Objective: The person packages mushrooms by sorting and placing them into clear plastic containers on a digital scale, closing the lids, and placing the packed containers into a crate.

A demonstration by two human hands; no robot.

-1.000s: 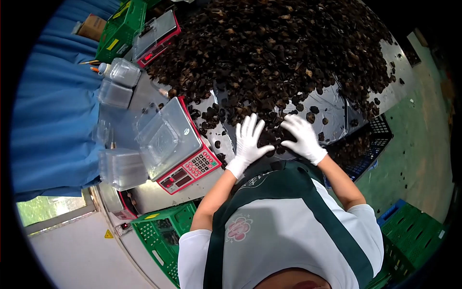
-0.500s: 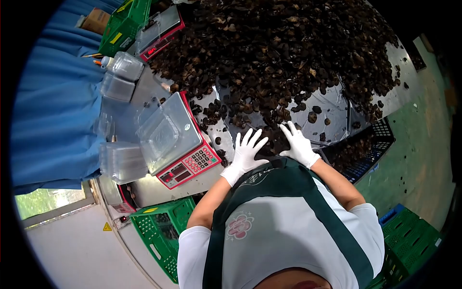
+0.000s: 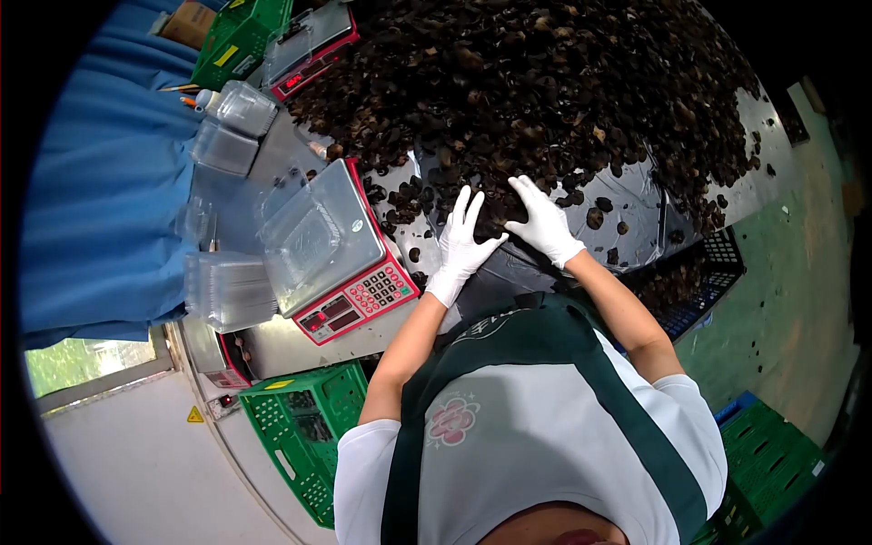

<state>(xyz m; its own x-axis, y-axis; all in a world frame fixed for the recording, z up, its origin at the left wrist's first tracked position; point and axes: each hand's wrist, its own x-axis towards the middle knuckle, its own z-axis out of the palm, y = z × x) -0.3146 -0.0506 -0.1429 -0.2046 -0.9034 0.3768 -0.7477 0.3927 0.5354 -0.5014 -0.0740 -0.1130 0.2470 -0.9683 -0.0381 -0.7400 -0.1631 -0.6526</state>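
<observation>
Dark brown, curled pieces lie in a large heap point(image 3: 509, 91) over the metal table. At the heap's near edge, my left hand point(image 3: 461, 245), in a white glove, rests with its fingers apart. My right hand point(image 3: 545, 222), also gloved in white, is just beside it with thumb and fingers spread against the pieces. A few pieces lie between the two hands. Left of my left hand stands a red scale point(image 3: 341, 254) with a clear plastic tray point(image 3: 313, 238) on its plate.
Stacked clear containers point(image 3: 232, 291) stand left of the scale. A second red scale point(image 3: 313, 54) and a green crate point(image 3: 238, 41) are at the upper left. A black crate point(image 3: 695, 291) of pieces is at the right; another green crate point(image 3: 304, 427) sits below the table edge.
Both hands first drew back toward the apron, then moved forward to the heap's edge and closer together. The camera view has shifted slightly.
</observation>
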